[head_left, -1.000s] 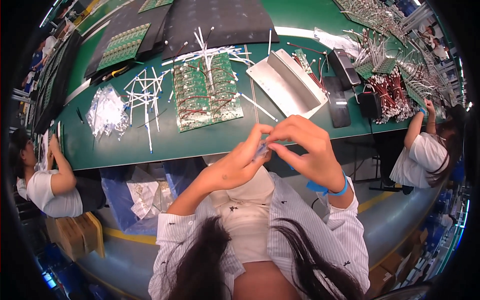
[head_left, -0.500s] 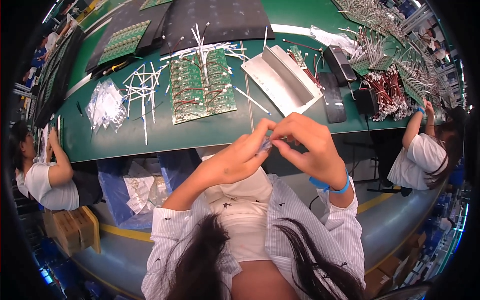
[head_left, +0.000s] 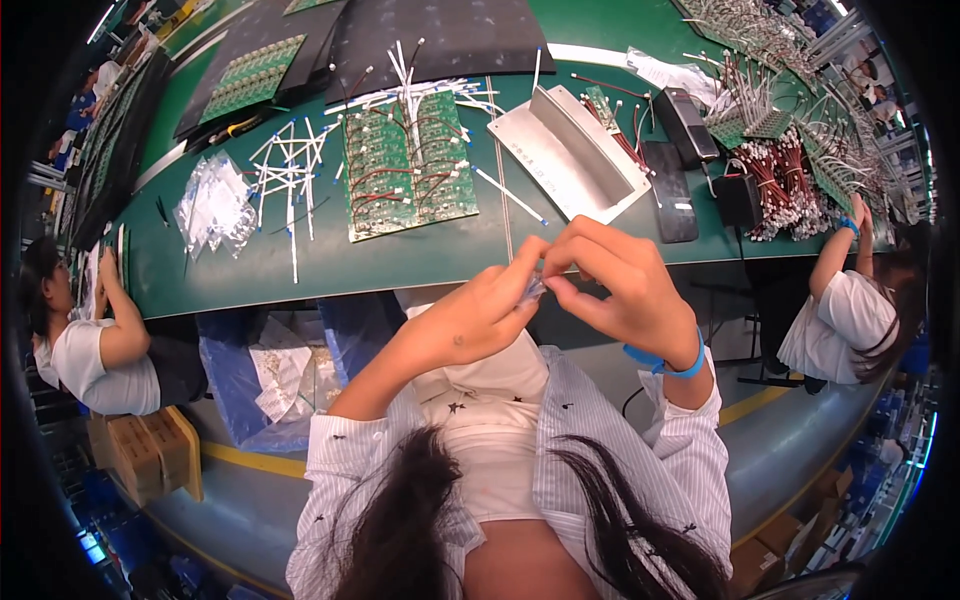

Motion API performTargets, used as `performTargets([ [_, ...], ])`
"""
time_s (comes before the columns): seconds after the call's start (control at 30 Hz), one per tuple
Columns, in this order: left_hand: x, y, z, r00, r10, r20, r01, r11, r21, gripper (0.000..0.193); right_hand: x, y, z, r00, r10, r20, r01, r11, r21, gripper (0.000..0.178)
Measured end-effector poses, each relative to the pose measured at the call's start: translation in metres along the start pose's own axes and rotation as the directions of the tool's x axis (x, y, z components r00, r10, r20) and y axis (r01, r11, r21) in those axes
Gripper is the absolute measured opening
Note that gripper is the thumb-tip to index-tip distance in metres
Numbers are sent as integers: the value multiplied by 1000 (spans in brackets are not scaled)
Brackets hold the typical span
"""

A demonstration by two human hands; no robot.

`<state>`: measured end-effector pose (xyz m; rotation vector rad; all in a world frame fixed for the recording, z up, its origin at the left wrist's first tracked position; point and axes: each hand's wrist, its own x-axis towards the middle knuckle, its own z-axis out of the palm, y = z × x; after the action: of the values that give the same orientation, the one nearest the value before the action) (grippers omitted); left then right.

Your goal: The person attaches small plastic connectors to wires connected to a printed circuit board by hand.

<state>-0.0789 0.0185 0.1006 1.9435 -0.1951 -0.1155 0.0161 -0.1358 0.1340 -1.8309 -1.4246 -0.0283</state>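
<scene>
In front of my body, just off the table's near edge, both hands meet fingertip to fingertip. My left hand (head_left: 480, 315) grips a small clear, bluish plastic piece (head_left: 533, 291), mostly hidden by the fingers; its exact kind does not show. My right hand (head_left: 625, 290), with a blue band at the wrist, pinches at the same spot, and what lies between its fingertips is too small to make out. Beyond them on the green table (head_left: 230, 285) lies a panel of green circuit boards (head_left: 440, 205) with wired connectors. White flat cables with blue ends (head_left: 290, 175) are scattered left of it.
A bent metal bracket (head_left: 565, 165) stands right of the boards, beside a dark phone-like slab (head_left: 672, 190) and a black device (head_left: 685, 125). Clear bags (head_left: 215, 205) lie left. Bundled red-black wires (head_left: 780, 180) are far right. A blue-lined bin (head_left: 225, 375) stands below. Co-workers sit on both sides.
The view has shifted slightly. Both hands stay together around the small plastic piece, with only slight finger movement.
</scene>
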Motion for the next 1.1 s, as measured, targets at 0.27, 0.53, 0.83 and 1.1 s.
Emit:
performTargets([
  [0.27,3,-5,-4,995,94,-21,-96,991,-93,29,4,-4,-7,998,43,-38,-39,993,113,18],
  [0.53,1,-1,-10,942,258,-213,-261,965,14,12,3,-10,-10,996,34,-85,-11,967,254,17],
  [0.83,0,2,-19,859,470,-202,-334,815,474,21,0,0,-8,809,447,383,-558,374,741,13],
  [1.1,-16,11,-19,932,295,-212,-281,955,96,19,3,4,-5,760,317,567,-645,263,718,4],
])
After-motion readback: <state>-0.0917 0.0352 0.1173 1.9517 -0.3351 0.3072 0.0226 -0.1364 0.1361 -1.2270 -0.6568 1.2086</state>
